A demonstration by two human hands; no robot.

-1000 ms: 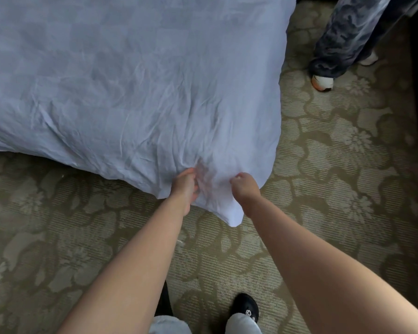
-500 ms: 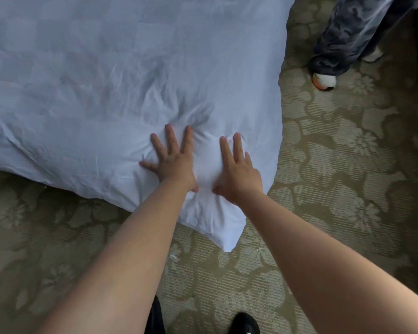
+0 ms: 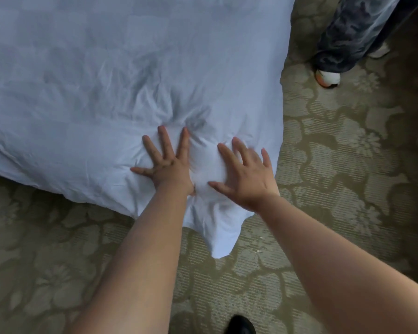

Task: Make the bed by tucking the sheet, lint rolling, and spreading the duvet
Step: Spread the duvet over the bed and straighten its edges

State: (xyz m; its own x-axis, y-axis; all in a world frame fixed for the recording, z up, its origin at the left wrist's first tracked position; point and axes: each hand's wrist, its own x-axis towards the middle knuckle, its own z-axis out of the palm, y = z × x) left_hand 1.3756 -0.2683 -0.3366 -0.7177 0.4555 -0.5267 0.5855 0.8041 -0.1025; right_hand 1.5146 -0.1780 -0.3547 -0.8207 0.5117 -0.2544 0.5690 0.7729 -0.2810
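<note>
we have both palms down on the near corner of the duvet [image 3: 121, 75], and we read this as the spreading step: the cover is already over the bed, so what is left here is flattening the bunched corner. our left hand [image 3: 165, 162] lies flat with its fingers straight and fanned apart, pressing the cloth; we spread them, we think, to pin a wide patch at once so the fabric does not creep back. creases radiate from just beyond its fingertips, which suggests the filling is gathered there. our right hand [image 3: 245, 174] is just beside it, fingers also straight and apart and holding nothing; it is blurred, so we cannot tell whether it presses the cloth or hovers just above it. neither hand pinches or grips the fabric

the duvet's corner hangs off the bed edge in a point, its tip [image 3: 221, 247] over the patterned carpet [image 3: 336, 177], probably because the cover is larger than the mattress top. another person's leg and shoe [image 3: 327, 78] stand on the carpet beside the far side of the bed, well apart from our hands. the toe of our dark shoe [image 3: 240, 325] shows at the bottom edge
</note>
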